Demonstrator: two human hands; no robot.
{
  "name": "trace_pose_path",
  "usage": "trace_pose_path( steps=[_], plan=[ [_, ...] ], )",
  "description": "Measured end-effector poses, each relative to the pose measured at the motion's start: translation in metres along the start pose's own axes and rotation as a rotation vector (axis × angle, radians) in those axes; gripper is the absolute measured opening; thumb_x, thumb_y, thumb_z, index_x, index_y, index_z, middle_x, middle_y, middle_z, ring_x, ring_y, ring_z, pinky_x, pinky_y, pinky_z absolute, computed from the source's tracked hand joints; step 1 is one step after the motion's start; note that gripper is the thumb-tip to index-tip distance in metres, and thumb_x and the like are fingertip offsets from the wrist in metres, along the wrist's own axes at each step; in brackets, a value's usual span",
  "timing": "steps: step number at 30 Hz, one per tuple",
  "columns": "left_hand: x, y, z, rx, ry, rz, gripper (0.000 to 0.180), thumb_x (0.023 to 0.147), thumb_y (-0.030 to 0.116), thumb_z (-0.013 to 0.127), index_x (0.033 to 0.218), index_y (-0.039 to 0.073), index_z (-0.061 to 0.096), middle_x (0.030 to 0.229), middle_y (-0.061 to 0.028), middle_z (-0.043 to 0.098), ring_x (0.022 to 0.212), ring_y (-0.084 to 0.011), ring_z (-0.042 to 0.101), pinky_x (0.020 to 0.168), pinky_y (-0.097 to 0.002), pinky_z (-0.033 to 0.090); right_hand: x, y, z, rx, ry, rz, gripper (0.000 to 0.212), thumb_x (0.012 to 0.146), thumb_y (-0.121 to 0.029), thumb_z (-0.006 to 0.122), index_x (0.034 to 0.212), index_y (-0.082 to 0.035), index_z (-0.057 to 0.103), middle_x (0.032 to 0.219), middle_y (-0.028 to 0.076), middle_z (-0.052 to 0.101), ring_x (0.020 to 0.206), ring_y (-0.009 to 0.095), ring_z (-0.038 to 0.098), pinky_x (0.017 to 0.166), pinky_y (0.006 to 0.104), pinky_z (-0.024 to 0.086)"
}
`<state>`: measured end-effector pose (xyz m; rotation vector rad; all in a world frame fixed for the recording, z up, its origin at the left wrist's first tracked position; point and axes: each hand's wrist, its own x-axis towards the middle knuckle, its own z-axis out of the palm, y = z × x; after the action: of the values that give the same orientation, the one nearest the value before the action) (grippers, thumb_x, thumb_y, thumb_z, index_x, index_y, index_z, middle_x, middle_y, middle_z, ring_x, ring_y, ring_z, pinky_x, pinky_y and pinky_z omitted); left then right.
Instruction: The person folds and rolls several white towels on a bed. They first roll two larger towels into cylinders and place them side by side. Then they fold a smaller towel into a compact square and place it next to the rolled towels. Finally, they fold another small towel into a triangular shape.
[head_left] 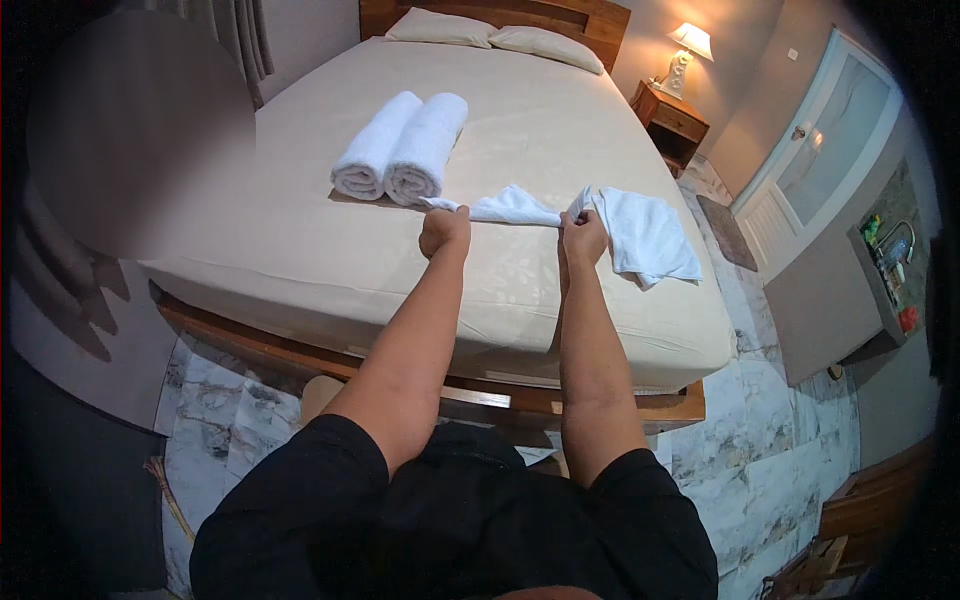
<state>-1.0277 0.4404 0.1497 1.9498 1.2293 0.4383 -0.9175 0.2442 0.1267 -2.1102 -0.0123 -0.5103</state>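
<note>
A small white towel (512, 207) is stretched between my two hands, low over the foot of the bed. My left hand (444, 231) pinches its left end, and my right hand (583, 238) grips its right end. Its middle rises in a loose, crumpled fold. Just beyond my left hand, two thick white rolled towels (427, 145) lie side by side on the cream sheet. Right beside my right hand, a flat stack of folded white cloths (650, 238) rests near the bed's right edge.
The bed (300, 260) has a wooden frame and two pillows (545, 46) at its headboard. A lit lamp (680, 62) stands on a wooden nightstand (670, 118) at the far right. Beyond are a white door (815, 150), a brown mat (727, 232) and a counter with a sink tap (897, 235).
</note>
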Motion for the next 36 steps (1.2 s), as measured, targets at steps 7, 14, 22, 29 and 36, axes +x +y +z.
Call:
trace_pose_path(
  steps=[7,14,22,29,36],
  plan=[
    [0.015,0.000,0.034,-1.052,-0.090,-0.303,0.035,0.088,0.021,0.052,0.111,-0.006,0.054,0.114,-0.0178,0.060,0.095,-0.0303,0.066,0.086,-0.0544,0.051,-0.006,-0.010,0.000,0.059,-0.026,0.027,0.033,0.073,-0.030,0.076,0.084,-0.001,0.065,0.081,0.012,0.068,0.077,0.026,0.066,0.072,0.0369,0.051],
    [0.023,0.028,0.014,-2.039,-0.596,-0.224,0.029,0.093,0.009,0.031,0.112,-0.001,0.052,0.113,-0.0148,0.061,0.101,-0.0263,0.062,0.100,-0.0661,0.036,-0.004,-0.048,-0.026,1.237,-0.356,0.014,0.015,0.091,-0.015,0.061,0.104,-0.008,0.056,0.106,0.013,0.066,0.095,0.025,0.065,0.083,0.0408,0.053],
    [-0.041,-0.017,-0.087,-2.167,-1.772,0.598,0.024,0.102,0.023,0.032,0.113,0.005,0.042,0.076,-0.0046,0.059,0.064,-0.0162,0.062,0.081,-0.0386,0.049,-0.106,-0.111,-0.116,1.884,-1.226,-0.261,0.020,0.093,-0.019,0.059,0.106,-0.007,0.049,0.095,0.009,0.062,0.094,0.025,0.061,0.099,0.0541,0.040],
    [-0.068,-0.041,-0.111,-1.807,-1.819,0.425,0.033,0.098,0.021,0.048,0.121,-0.001,0.041,0.066,-0.0016,0.051,0.055,-0.0091,0.056,0.061,-0.0258,0.046,-0.125,-0.077,-0.099,1.795,-1.276,0.034,0.031,0.097,-0.032,0.051,0.112,-0.005,0.051,0.080,0.004,0.056,0.076,0.019,0.056,0.093,0.0507,0.043],
    [-0.081,-0.066,-0.111,-1.193,-1.375,0.212,0.026,0.096,0.027,0.053,0.101,0.002,0.055,0.074,-0.0056,0.059,0.050,-0.0073,0.054,0.046,-0.0210,0.046,-0.141,-0.071,-0.105,0.967,-0.714,-0.561,0.019,0.089,-0.015,0.061,0.101,-0.001,0.067,0.129,0.018,0.047,0.112,0.029,0.056,0.092,0.0415,0.047]
  ],
)
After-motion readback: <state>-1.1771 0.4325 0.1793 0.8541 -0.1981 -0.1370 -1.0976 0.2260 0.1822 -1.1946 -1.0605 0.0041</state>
